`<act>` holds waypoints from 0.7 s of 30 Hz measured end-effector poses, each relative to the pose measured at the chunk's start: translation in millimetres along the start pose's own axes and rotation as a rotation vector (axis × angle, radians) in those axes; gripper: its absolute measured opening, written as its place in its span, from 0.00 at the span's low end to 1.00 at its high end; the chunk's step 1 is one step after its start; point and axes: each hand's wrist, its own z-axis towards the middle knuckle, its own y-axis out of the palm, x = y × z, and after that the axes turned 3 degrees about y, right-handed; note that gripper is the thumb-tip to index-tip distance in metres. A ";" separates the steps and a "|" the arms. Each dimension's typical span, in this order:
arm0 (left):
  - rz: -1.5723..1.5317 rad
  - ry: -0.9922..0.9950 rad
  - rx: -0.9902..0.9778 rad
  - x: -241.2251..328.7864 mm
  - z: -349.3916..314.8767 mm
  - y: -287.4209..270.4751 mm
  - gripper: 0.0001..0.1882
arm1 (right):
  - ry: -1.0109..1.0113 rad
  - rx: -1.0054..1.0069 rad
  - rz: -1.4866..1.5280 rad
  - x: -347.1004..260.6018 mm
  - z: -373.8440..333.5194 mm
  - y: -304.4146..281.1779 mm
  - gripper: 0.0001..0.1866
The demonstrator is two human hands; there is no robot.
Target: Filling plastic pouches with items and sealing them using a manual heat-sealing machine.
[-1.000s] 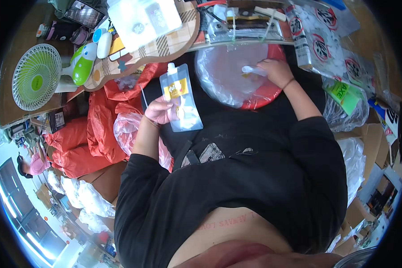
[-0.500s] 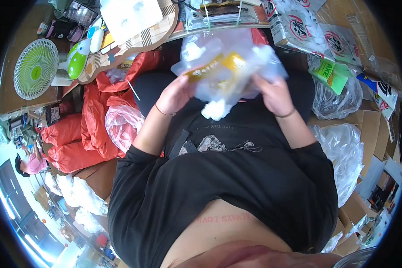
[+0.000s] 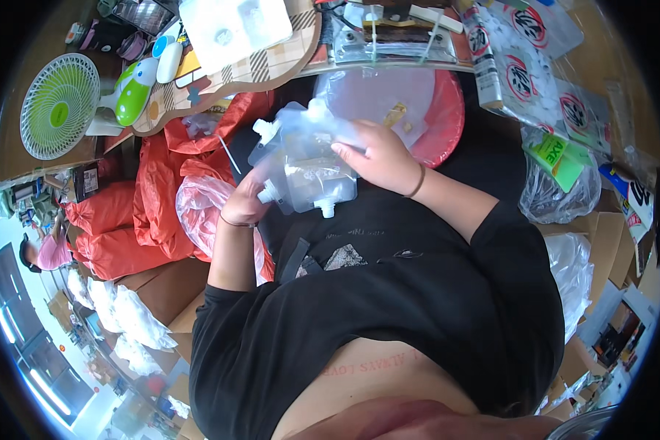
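Several translucent pouches with white screw-cap spouts (image 3: 319, 172) are bunched together above my lap, their caps pointing different ways. My right hand (image 3: 389, 158) pinches the upper right edge of the bunch between thumb and fingers. At its left side my left hand (image 3: 246, 202) is closed around the pouches near a capped spout; its fingertips are partly hidden and blurred. Beyond my hands, under the table edge, a red basin (image 3: 447, 121) holds more translucent plastic with a yellow printed patch (image 3: 395, 116).
Red plastic bags (image 3: 150, 198) fill the left side. On the table stand a green and white fan (image 3: 60, 106) and a white tray (image 3: 235, 29). A printed plastic-wrapped pack (image 3: 517, 70) lies at the right edge. A clear bag (image 3: 561, 198) hangs right. Another person (image 3: 51, 253) is far left.
The pouches have moved left and lower, away from over the basin, and are now fanned apart. The yellow printed patch between my hands no longer shows there. More of the red basin is visible.
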 end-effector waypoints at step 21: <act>-0.549 0.378 -0.014 -22.5 -12.0 -107.9 0.16 | 0.844 -0.713 -0.973 371.2 49.3 -13.2 0.36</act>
